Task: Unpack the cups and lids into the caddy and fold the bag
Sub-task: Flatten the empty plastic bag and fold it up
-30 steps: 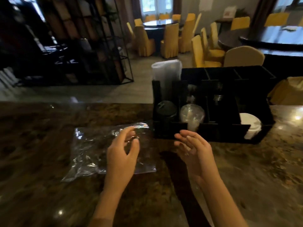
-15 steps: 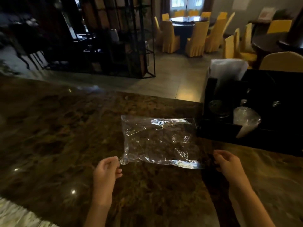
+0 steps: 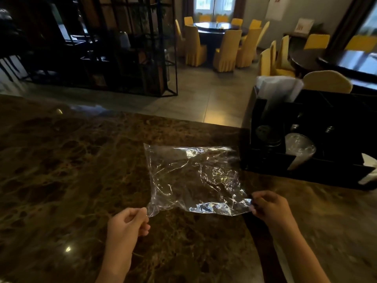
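Note:
A clear, crinkled plastic bag (image 3: 193, 176) lies flat and empty on the dark marble counter (image 3: 71, 170). My left hand (image 3: 127, 225) pinches its near left corner. My right hand (image 3: 269, 207) pinches its near right corner, and the near edge is lifted a little off the counter. To the right stands the black caddy (image 3: 306, 174). In its front slots lie a stack of clear cups (image 3: 299, 148) on its side and dark lids (image 3: 264, 132). A white lid stack (image 3: 369, 162) shows at the caddy's right end.
A sleeve of translucent cups or napkins (image 3: 279, 88) stands upright at the caddy's back left corner. The counter's far edge (image 3: 183, 119) drops to a tiled floor. Beyond are a black metal shelf (image 3: 122, 48) and yellow-covered chairs (image 3: 226, 50) around tables.
Both hands moved from above the bag to its near corners and pinched them. The view swung left, so the caddy now sits at the right edge.

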Available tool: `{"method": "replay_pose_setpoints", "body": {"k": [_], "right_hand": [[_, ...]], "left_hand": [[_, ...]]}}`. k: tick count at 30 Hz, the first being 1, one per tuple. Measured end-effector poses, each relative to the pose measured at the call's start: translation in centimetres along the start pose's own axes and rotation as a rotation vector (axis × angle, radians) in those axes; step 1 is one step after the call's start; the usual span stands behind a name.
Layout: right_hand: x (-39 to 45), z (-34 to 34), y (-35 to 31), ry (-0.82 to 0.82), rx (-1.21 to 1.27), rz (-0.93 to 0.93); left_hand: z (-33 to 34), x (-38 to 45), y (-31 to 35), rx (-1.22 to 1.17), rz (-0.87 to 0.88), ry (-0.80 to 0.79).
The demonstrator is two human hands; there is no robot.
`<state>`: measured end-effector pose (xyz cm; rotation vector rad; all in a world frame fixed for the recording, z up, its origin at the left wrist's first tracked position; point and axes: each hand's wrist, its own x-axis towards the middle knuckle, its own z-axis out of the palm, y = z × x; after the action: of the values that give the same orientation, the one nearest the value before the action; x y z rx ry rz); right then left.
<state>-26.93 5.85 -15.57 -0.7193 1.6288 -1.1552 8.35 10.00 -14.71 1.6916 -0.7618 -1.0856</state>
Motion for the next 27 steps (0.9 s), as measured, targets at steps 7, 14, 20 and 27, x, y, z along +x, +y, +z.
{"method": "replay_pose_setpoints", "body": {"k": [7, 14, 20, 27], "right_hand": [[-2.9, -1.0, 1.5, 0.004, -0.049, -0.145], [-6.5, -2.8, 2.2, -0.155, -0.154, -0.050], [-8.5, -6.2, 1.6, -0.489, -0.181, 0.179], [-5.6, -5.7, 0.8, -0.130, -0.233, -0.052]], "left_hand": [[-3.5, 1.0, -1.2, -0.012, -0.042, 0.122], [-6.0, 0.8, -3.1, 0.036, -0.129, 0.130], [-8.8, -0.8, -2.6, 0.153, -0.116, -0.018], [-10.5, -0.4, 0.3, 0.365, -0.093, -0.239]]}}
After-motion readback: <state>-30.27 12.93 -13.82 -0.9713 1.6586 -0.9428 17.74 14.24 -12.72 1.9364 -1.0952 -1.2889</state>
